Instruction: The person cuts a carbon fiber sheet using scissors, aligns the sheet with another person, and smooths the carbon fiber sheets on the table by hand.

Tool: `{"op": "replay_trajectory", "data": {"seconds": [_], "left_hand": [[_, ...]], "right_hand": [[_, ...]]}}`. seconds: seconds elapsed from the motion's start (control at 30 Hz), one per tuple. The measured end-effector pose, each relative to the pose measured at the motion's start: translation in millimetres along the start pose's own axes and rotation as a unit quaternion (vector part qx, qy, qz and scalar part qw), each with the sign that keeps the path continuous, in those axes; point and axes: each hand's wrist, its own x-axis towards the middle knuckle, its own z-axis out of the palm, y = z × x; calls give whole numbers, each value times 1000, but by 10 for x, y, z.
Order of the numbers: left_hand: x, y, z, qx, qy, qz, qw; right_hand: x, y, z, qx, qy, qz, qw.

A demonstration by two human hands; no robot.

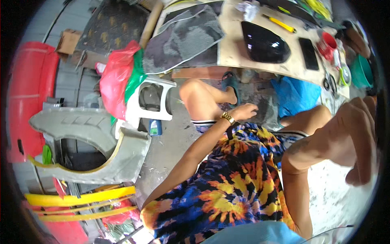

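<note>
My left hand [244, 112], with a gold watch [228, 118] on its wrist, hovers over my lap in front of a patterned shirt [227, 191]. Its fingers are loosely bent and partly apart, and I see nothing in them. At the right edge my right hand [359, 142] is raised close to the camera with the elbow bent. Motion smears it, so its fingers do not show clearly. Beyond my knees, a glossy black shell-shaped cover [266, 42] lies on the worktable [231, 55], apart from both hands.
On the table are black mesh fabric [183, 40], a yellow cutter [280, 23], a phone [308, 53], a red cup [327, 45], scissors [330, 81] and a tape roll [345, 75]. A blue bag [296, 95] hangs below. Leftward stand a white stool [168, 99], grey fender [93, 175] and red panel [32, 93].
</note>
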Motion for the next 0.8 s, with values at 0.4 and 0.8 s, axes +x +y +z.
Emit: {"op": "replay_trajectory", "data": {"seconds": [0.4,0.8], "left_hand": [[-697,618,-2133,-127,516,-25,846],[-931,-1765,-3869,145,445,-432,771]], "right_hand": [[357,76,-2158,-510,115,300,798],[1416,1346,-4316,-849,126,74,507]]}}
